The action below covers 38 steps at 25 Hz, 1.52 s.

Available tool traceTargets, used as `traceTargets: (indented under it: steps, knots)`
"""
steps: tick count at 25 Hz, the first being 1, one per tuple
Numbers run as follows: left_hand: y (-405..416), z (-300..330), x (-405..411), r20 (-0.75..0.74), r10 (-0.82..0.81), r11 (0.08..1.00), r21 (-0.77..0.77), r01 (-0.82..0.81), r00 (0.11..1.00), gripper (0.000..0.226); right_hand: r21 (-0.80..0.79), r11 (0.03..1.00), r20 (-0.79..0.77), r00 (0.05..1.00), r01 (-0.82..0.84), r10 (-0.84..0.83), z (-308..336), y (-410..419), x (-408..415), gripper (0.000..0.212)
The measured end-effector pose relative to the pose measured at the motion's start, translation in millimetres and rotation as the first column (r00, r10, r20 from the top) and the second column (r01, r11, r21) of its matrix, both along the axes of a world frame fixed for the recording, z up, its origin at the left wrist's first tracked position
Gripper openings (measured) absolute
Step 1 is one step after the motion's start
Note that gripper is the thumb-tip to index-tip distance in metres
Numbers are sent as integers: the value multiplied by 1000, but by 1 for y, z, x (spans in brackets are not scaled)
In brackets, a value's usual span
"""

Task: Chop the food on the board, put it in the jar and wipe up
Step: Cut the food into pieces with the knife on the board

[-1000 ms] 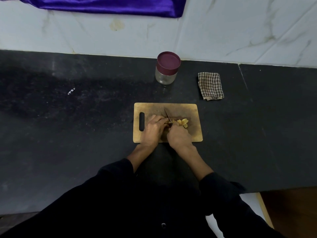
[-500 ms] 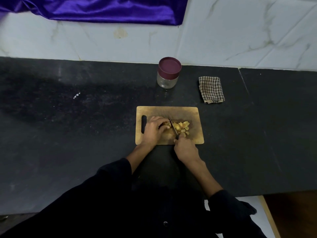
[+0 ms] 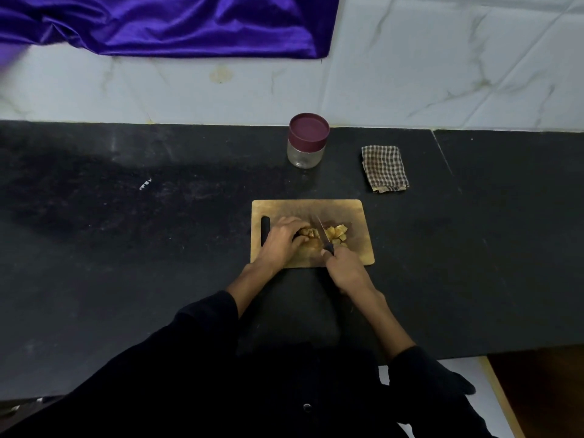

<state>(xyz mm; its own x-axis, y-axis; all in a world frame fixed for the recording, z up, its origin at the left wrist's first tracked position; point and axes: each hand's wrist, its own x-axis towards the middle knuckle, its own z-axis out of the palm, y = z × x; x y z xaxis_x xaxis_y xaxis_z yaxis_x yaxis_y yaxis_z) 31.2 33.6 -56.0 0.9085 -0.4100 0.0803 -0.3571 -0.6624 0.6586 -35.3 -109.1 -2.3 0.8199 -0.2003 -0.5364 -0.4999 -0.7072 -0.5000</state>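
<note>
Black counter below marble wall, purple cloth draped at top. Wooden cutting board centre. Lidded jar behind board, well apart; checked rag right of jar. Left hand on board, fingers curled over uncut food. Right hand clamped round knife handle, blade between food and cut pieces.

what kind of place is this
Most likely a home kitchen: a dark stone counter against a marble-tiled wall, with a wooden chopping board of cut food, a lidded jar and a checked cloth.
</note>
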Motion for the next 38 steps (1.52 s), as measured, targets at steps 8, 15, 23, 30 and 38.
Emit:
traceTargets:
  steps: [8,15,23,30,38]
  knots:
    - [-7,-3,2,8,60,998,-9,-60,998,25,-126,991,55,997,-42,50,-5,14,-1,26]
    - [-9,-2,3,-4,62,998,-24,-62,998,24,-155,987,60,997,-41,51,-8,17,2,23]
    - [-9,4,2,-15,62,995,-77,-63,998,19,-223,975,87,996,-4,24,-14,36,7,25]
    - [-11,3,0,-16,95,992,-86,-96,995,19,-276,961,98,995,2,26,-13,40,13,22]
    - [-12,-1,-3,45,128,985,-120,-122,991,19,-269,963,36,999,-13,24,-13,41,35,22]
